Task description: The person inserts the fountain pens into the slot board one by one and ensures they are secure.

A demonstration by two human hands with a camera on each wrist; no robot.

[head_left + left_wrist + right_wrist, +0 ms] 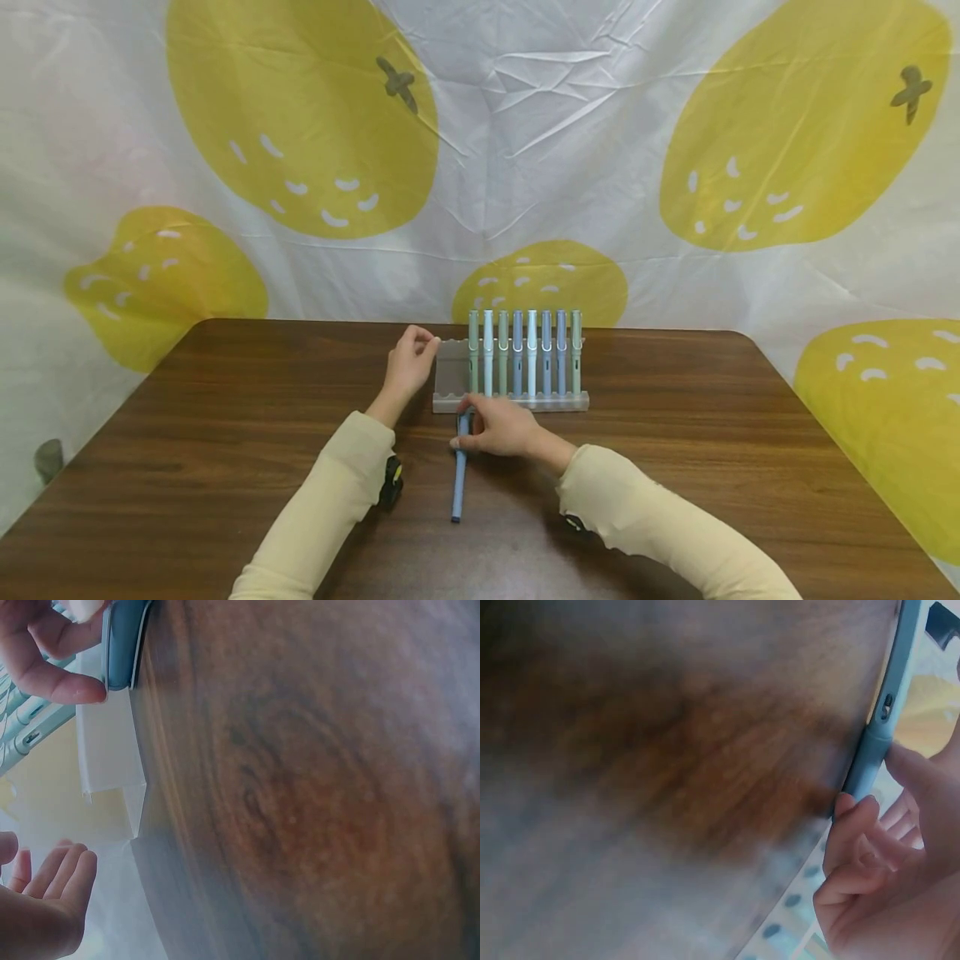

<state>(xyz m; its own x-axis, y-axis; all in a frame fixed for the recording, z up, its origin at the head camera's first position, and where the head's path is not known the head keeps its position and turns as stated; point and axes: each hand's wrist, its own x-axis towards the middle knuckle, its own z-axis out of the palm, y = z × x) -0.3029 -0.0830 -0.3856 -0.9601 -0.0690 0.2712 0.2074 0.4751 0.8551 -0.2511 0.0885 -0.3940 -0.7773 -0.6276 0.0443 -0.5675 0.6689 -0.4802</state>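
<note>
My right hand point(504, 427) pinches a blue capped pen point(459, 483) by its cap end, between thumb and fingers. The pen points toward me, just in front of a clear plastic pen rack point(450, 403). Beside the rack's upper left corner is my left hand point(408, 362), fingertips at its edge; in the left wrist view that hand point(52, 904) has fairly straight fingers and grips nothing. Several pens stand side by side in the rack, among them a green pen point(473, 358), a pale blue pen point(532, 358) and a darker blue pen point(561, 358). The rack's left slots hold no pens.
The rack stands near the back of a brown wooden table point(675, 467). Behind the table hangs a white cloth point(555, 183) printed with yellow lemons. A dark rounded object point(49, 460) shows at the far left, beyond the table's edge.
</note>
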